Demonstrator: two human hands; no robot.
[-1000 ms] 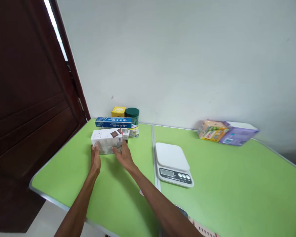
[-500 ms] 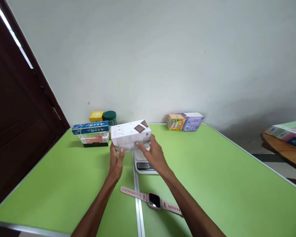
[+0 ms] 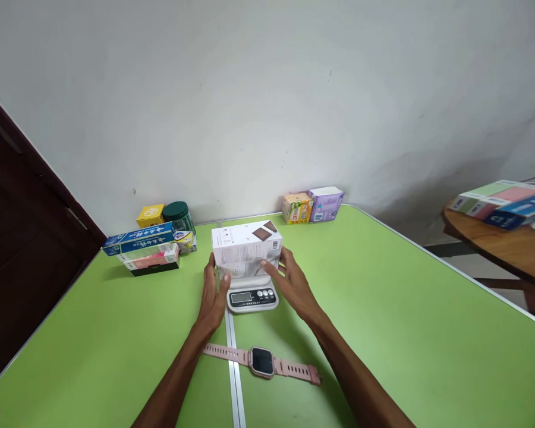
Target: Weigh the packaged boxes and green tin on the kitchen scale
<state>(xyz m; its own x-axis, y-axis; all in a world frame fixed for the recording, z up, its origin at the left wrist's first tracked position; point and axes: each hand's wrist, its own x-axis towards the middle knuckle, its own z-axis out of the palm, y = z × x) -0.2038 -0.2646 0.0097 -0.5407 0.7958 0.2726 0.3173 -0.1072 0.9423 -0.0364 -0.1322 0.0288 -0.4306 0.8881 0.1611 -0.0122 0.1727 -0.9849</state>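
Observation:
A white printed carton (image 3: 245,255) with brown squares on its top corner rests upright on, or just over, the platform of a white digital scale (image 3: 253,307). My left hand (image 3: 213,297) grips the carton's left end, thumb on the near face. At the other end my right hand (image 3: 289,282) has its thumb against the front and its fingers round the right side. The scale's display and buttons show below the carton, which hides most of the platform. Nearer me lies a smartwatch (image 3: 262,361) with a pink strap spread flat.
On the green table (image 3: 383,333), stacked boxes (image 3: 142,241), a yellow box (image 3: 150,215) and a dark green jar (image 3: 178,215) stand at back left. An orange box (image 3: 298,208) and a purple box (image 3: 326,205) are by the wall. More boxes (image 3: 503,202) lie on a wooden surface at right.
The carton has come down onto or close to the scale, with both hands still on it. The scale's buttons are now uncovered. The view has shifted a little.

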